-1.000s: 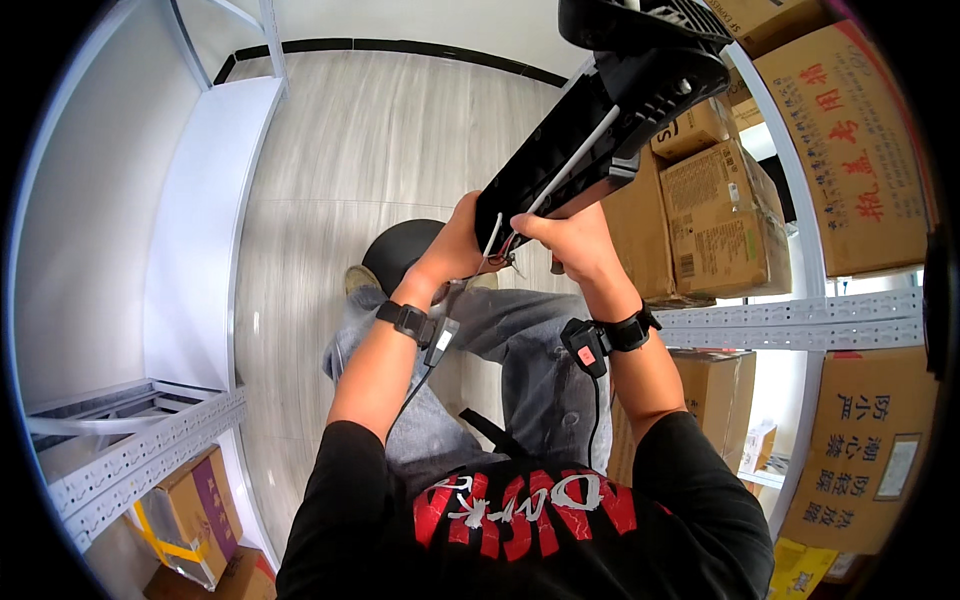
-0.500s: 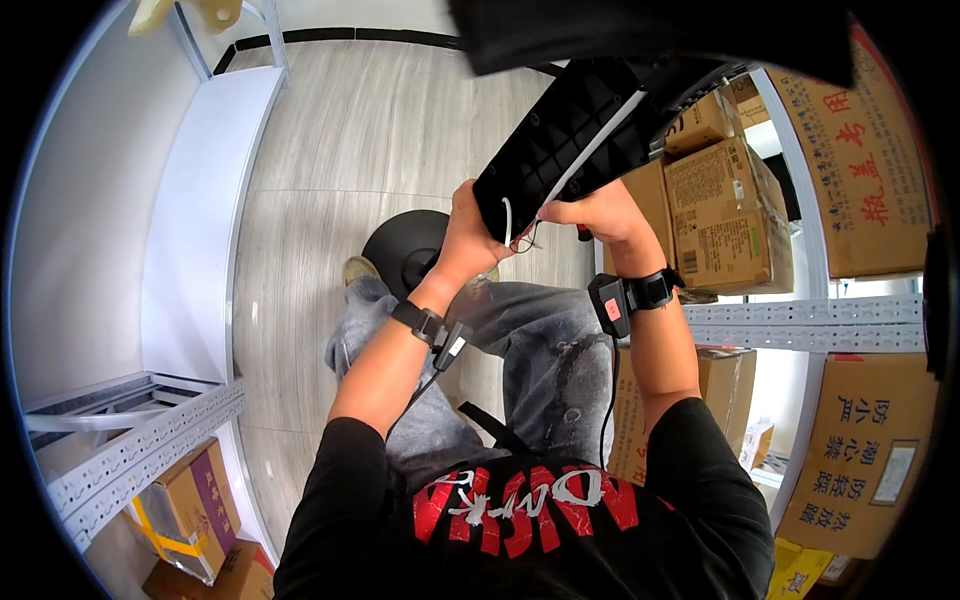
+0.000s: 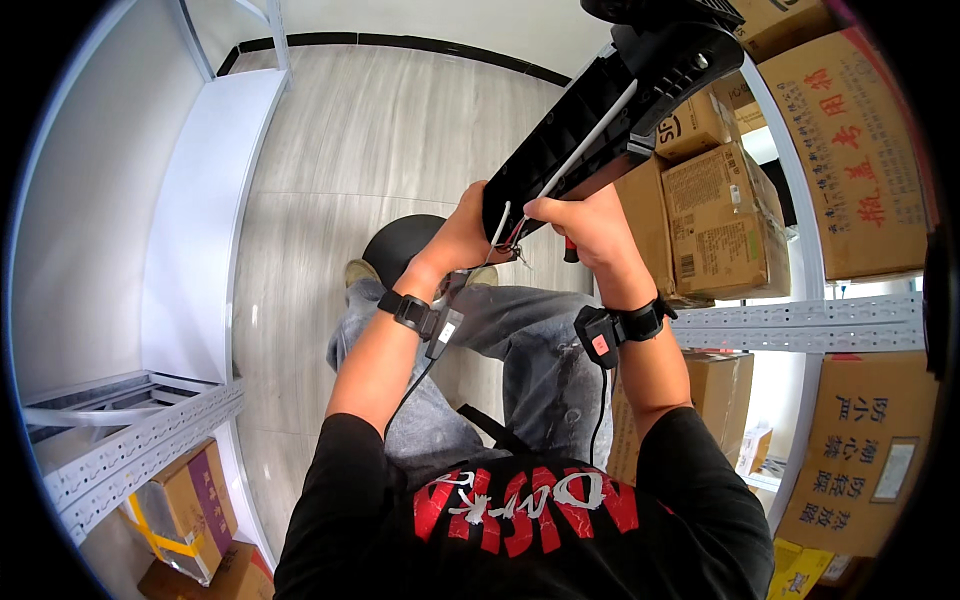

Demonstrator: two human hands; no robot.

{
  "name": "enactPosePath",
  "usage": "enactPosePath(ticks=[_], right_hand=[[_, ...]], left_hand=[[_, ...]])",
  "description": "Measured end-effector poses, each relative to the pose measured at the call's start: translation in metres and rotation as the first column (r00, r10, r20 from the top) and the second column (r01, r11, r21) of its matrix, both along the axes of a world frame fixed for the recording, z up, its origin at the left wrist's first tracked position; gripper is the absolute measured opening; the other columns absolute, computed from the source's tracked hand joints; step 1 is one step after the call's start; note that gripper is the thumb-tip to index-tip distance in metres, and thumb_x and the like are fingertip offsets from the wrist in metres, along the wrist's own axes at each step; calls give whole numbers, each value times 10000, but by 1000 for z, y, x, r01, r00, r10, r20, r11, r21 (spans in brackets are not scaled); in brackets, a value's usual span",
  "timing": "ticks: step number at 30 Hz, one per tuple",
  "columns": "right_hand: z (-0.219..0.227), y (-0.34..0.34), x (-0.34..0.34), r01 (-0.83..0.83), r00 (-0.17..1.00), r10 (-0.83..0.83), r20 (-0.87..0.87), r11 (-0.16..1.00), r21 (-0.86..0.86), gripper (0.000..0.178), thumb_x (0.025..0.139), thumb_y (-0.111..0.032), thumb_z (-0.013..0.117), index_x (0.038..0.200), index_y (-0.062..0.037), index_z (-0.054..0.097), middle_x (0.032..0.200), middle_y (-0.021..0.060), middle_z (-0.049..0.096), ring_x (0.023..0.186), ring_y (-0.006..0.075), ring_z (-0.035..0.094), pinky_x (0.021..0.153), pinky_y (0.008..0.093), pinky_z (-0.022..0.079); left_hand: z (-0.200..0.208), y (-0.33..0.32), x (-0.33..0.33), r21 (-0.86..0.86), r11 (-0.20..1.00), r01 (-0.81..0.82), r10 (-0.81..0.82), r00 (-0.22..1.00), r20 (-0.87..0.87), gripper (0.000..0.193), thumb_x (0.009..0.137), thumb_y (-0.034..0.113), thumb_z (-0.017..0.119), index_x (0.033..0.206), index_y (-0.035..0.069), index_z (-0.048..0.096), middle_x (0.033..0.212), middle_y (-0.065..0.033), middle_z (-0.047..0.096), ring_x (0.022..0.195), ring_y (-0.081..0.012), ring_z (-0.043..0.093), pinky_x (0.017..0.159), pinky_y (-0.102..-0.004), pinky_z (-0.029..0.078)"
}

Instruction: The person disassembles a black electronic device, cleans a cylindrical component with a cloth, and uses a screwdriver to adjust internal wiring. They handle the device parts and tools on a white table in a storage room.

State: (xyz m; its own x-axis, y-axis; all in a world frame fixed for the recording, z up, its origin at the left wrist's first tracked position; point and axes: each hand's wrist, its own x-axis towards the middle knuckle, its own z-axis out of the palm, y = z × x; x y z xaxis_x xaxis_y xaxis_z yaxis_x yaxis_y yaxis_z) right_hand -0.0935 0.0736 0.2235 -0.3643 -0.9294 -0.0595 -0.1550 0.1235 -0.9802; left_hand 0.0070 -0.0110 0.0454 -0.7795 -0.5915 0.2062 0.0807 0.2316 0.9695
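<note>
A long black plastic housing (image 3: 590, 120) is raised in front of me, slanting up and to the right, with a thicker end at the top. A white cable or thin tube (image 3: 585, 145) runs along its inner face. My left hand (image 3: 462, 235) grips the near left end, its fingers partly hidden behind the housing. On the near right edge, my right hand (image 3: 590, 225) is closed with the thumb on the housing beside the white strand. Thin wires (image 3: 512, 248) stick out between the hands. A small black-and-red piece (image 3: 570, 250) shows under my right hand; its kind is unclear.
Below the hands on the tiled floor (image 3: 320, 150) is a round black object (image 3: 400, 245) by my feet. Cardboard boxes (image 3: 725, 220) fill metal shelving (image 3: 800, 325) close on the right. A white shelf (image 3: 200, 220) stands left, with boxes (image 3: 190, 510) lower down.
The housing has turned and tipped, so its thicker upper end and side now show. The dark shape at the top has shifted right and up. Both hands keep hold, the right slightly lower.
</note>
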Motion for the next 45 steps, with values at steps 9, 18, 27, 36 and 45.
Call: enactPosePath(ticks=[9, 18, 27, 36, 45], right_hand=[[-7, -10, -38, -151, 988, 150, -25, 988, -13, 310, 601, 36, 722, 879, -17, 599, 731, 8, 582, 528, 68, 483, 449, 219, 352], [-8, -5, -33, -114, 988, 123, -93, 989, 94, 200, 676, 50, 672, 817, -52, 572, 679, 5, 536, 479, 91, 441, 437, 217, 340], [-6, 3, -20, -72, 993, 79, -82, 994, 85, 174, 695, 48, 667, 813, -43, 577, 685, 8, 550, 509, 89, 459, 462, 221, 357], [-9, 12, -41, -106, 981, 127, -145, 984, 147, 177, 669, 7, 632, 834, -44, 593, 710, 3, 548, 569, 110, 475, 516, 245, 379], [-14, 14, -68, -147, 962, 188, -196, 968, 205, 220, 649, -54, 655, 864, -48, 605, 731, 8, 575, 582, 111, 494, 519, 236, 397]], left_hand=[[29, 4, -2, 63, 997, -43, 48, 996, -76, 901, 570, 178, 869, 1269, -17, 335, 1172, -154, 482, 1098, -245, 516, 953, -347, 419], [-21, -48, 36, 392, 909, 143, -117, 989, -90, 626, 868, 168, 607, 1433, 55, 365, 1378, -127, 495, 1249, -239, 473, 1037, -341, 362], [-63, -39, 48, 23, 1000, -9, 2, 960, 280, 506, 760, 19, 481, 1258, 18, 570, 1258, -201, 580, 1194, -325, 536, 987, -366, 430], [-63, -35, 60, -175, 985, -1, 90, 863, 497, 405, 739, 25, 547, 1137, 14, 620, 1095, -216, 641, 1035, -369, 608, 850, -425, 497], [-89, -35, 52, -148, 985, 88, 23, 783, 621, 497, 738, 14, 570, 1235, 35, 552, 1148, -205, 621, 1070, -359, 590, 865, -420, 491]])
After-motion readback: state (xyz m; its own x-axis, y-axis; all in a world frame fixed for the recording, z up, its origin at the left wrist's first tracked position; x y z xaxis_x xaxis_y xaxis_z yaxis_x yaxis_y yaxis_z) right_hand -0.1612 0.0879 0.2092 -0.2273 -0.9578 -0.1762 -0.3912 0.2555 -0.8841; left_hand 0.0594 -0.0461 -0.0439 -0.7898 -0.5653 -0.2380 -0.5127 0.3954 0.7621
